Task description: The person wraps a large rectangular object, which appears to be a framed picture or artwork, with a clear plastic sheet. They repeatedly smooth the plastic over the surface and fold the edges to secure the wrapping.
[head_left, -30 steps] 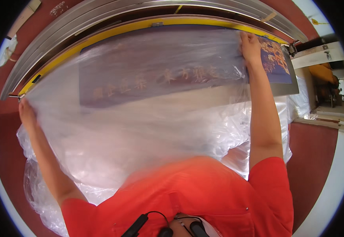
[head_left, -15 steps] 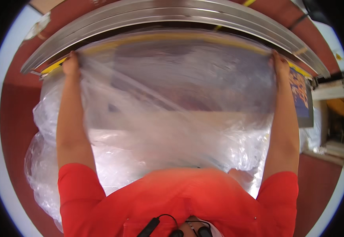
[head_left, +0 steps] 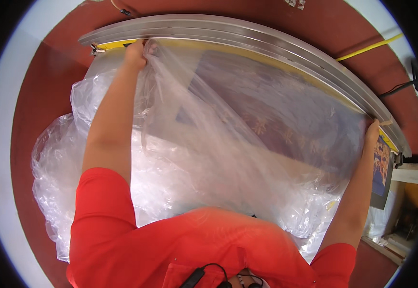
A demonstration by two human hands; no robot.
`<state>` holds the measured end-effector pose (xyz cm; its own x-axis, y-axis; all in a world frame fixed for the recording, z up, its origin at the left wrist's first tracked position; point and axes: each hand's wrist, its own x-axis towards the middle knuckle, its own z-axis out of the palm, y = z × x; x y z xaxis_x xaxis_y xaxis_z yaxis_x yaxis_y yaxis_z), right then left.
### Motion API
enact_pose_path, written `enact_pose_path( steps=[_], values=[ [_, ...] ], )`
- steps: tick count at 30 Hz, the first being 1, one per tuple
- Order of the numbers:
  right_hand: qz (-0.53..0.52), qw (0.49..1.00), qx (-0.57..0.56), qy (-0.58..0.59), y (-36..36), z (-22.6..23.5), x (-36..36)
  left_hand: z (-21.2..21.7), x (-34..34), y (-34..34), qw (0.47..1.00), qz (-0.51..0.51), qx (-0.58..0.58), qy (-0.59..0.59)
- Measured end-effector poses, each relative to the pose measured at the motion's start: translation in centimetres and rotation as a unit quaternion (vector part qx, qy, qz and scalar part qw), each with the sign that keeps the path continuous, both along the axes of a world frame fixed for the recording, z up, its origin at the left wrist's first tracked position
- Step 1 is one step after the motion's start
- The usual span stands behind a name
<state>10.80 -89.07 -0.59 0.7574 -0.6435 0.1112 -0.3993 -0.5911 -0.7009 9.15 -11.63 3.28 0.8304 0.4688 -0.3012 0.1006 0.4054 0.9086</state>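
Note:
A wide sheet of clear plastic film [head_left: 209, 129] spans between my hands, with long diagonal folds across it. At the left end of a long metal bar, my left hand [head_left: 136, 54] pinches the bunched film edge beside a yellow strip [head_left: 115, 45]. My right hand [head_left: 373, 128] has its fingers closed at the film's far right corner, close against the bar; the fingertips are partly hidden. Beneath the film, a dark panel with gold marks shows through blurrily. Past my right forearm, a dark blue printed sheet with orange figures [head_left: 380, 161] sticks out.
The grey metal bar [head_left: 247, 31] curves across the back. Crumpled clear plastic [head_left: 55, 168] hangs over the left side. Red floor [head_left: 41, 91] surrounds the work surface. A yellow cord [head_left: 372, 47] and a black cable [head_left: 396, 89] lie at the right, above a white frame [head_left: 408, 174].
The view has turned, so the bar now slopes down to the right. Film near my left hand is more gathered, its folds sharper. Both hands remain at the film's far edge.

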Motion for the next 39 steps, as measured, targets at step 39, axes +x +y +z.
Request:
enact_pose_path(
  steps=[39],
  values=[
    [0.107,0.925,-0.362,0.041,11.7,3.6,-23.5,-7.8,-50.2,1.7,0.553,-0.535,0.486,0.415]
  ],
)
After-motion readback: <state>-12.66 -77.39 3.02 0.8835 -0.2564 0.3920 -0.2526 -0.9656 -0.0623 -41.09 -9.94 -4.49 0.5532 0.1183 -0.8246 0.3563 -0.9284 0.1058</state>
